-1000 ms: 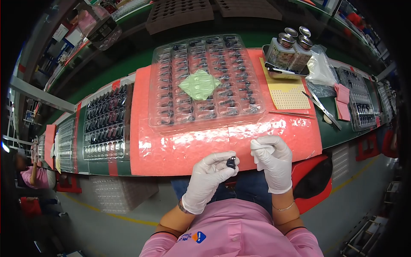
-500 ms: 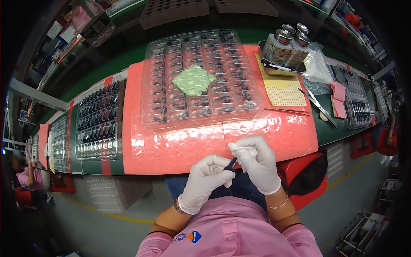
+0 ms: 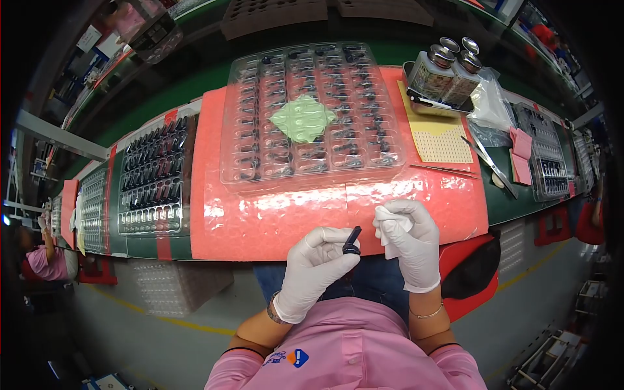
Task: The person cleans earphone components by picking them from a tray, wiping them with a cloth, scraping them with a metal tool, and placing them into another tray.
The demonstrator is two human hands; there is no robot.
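Note:
My gloved left hand pinches a small dark part between thumb and fingers. One end of the part is a slim stem pointing up, and the other is a wider round base. To its right, my gloved right hand is closed around a folded white wipe, which stands apart from the part. Both hands are over the near edge of the pink foam mat. Beyond them lies a clear plastic tray with rows of dark parts, and a pale green cloth rests on top of it.
At the right are pump bottles in a holder, a yellow dotted sheet, tweezers, scissors and pink pads. Another filled tray is at the left. A red stool stands below the table's edge.
My hands have moved apart: the right one with the wipe has shifted right, away from the dark part. The part now shows more fully, its stem more upright in my left hand.

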